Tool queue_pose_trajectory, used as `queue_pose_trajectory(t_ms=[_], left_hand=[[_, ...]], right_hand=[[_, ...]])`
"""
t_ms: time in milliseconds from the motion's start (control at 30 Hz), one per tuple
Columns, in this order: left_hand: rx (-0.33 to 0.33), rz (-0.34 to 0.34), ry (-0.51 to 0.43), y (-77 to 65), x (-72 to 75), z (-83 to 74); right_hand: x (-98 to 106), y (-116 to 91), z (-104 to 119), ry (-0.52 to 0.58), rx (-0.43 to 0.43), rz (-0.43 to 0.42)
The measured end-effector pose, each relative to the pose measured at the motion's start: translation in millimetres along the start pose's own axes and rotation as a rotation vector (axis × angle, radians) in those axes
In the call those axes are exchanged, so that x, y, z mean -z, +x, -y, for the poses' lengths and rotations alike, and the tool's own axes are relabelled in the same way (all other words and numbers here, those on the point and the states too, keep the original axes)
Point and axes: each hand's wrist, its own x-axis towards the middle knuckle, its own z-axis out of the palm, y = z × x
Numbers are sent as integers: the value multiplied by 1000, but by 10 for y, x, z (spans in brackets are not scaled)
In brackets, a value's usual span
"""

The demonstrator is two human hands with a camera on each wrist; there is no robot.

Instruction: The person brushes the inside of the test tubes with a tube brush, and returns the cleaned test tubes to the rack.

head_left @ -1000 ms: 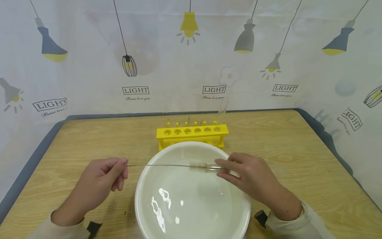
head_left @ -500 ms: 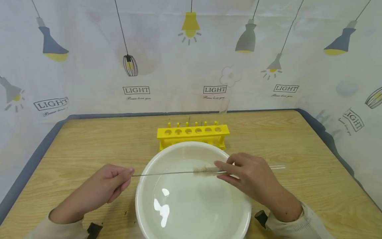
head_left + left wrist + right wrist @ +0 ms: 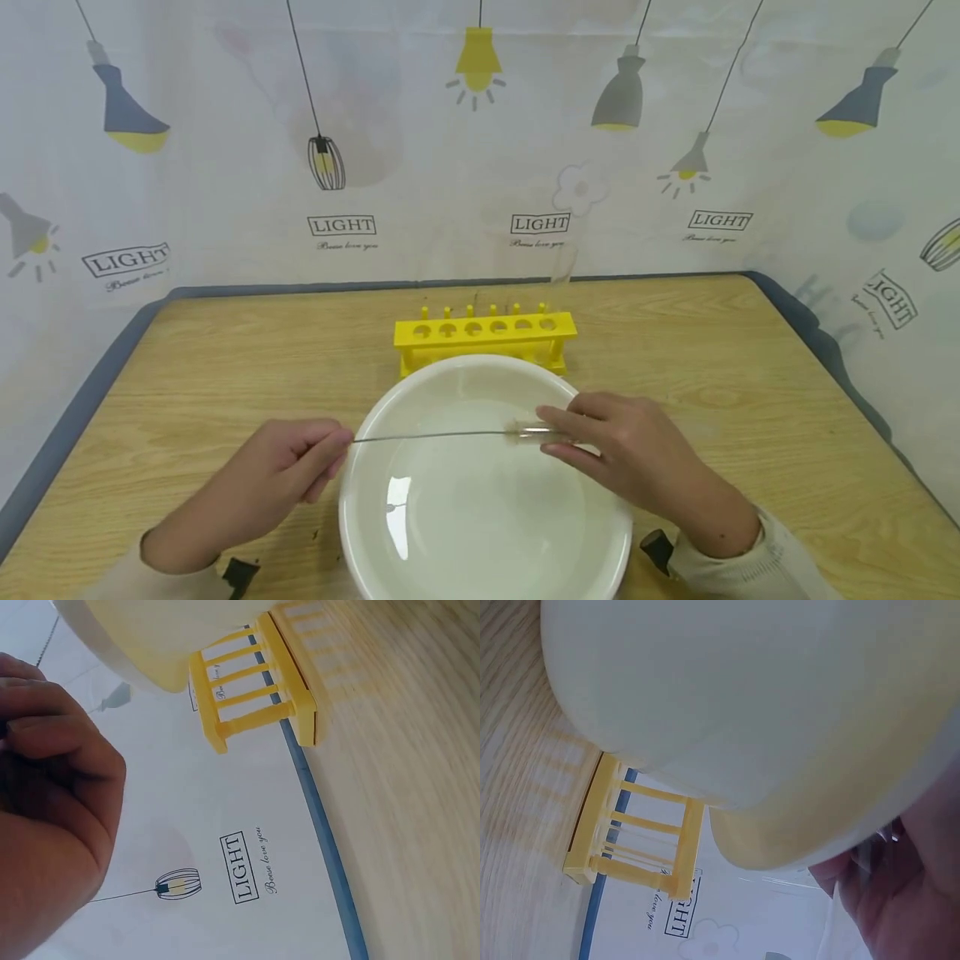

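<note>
Basin: seemingly water | glass tube: brush partly inside | left fingers pinch brush's wire | right fingers grip tube

Boxed "LIGHT" with script "Beese love you" beneath, several times across the lamp-print backdrop.

At my viewpoint, the left hand pinches a wire-handled test-tube brush; its bristles meet the glass test tube gripped by the right hand above a white basin.
</note>
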Motion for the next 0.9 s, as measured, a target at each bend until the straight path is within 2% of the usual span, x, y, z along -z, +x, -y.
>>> queue_pose_trajectory(t_ms=[100,300,367,567,767,900], left_hand=[[-86,-42,70,-3,-29,-2],[-251,-113,392,8,-50,12],[-302,-142,462,13,-55,19],[-455,-227,494,32,-53,44],[-595,-238,512,54,-37,73],[-718,-317,574,85,-59,42]], right_hand=[[-5,0,4,0,-16,34],[-4,-11,9,-7,-19,84],[-3,-15,13,2,-19,96],[-3,-25,11,24,-8,103],[1,-33,5,76,32,101],[5,-38,10,97,27,130]])
